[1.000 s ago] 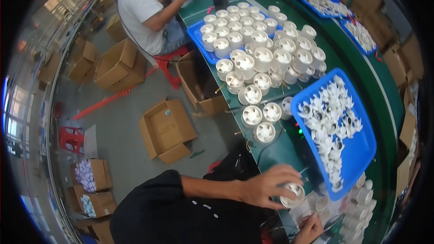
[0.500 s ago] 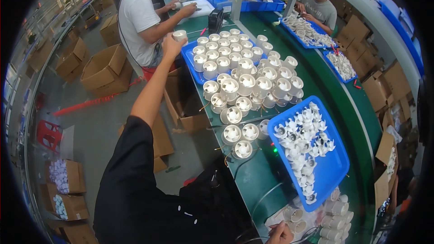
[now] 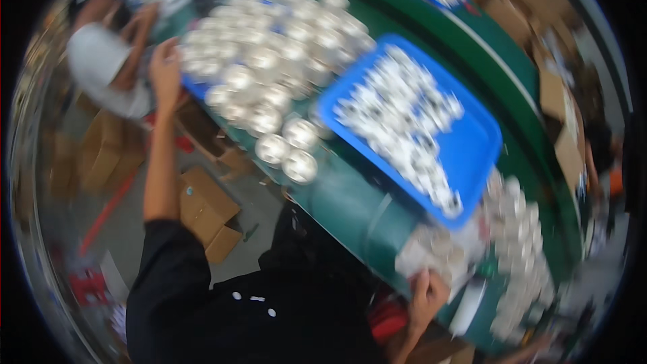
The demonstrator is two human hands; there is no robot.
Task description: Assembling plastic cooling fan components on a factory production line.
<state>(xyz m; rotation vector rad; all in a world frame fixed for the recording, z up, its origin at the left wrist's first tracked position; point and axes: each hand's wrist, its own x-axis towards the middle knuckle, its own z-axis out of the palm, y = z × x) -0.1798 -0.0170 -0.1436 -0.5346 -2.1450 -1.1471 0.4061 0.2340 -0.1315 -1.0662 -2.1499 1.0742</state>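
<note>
The whole view is smeared by motion. My left arm [image 3: 162,162] reaches far out, and my left hand [image 3: 166,71] is beside the left edge of a crowd of round white fan units [image 3: 263,61]. Blur hides whether its fingers hold anything. My right hand [image 3: 429,292] is low at the near table edge with its fingers curled together; what they hold, if anything, cannot be made out. Just beyond it lies a whitish plastic sheet or bag [image 3: 431,253] with pale round cups on it. A blue tray [image 3: 475,152] of small white fan impellers [image 3: 397,114] stands between the hands' areas.
Pale cylindrical housings [image 3: 519,243] are stacked right of my right hand, near a white strip-like object [image 3: 468,307]. A person in a white shirt [image 3: 101,61] works at far left. Cardboard boxes [image 3: 205,212] stand on the floor beside the green table [image 3: 344,209].
The view has swung, so table and tray appear further left and higher. The white fan unit that was in my left hand no longer shows clearly. My right hand has come further into view.
</note>
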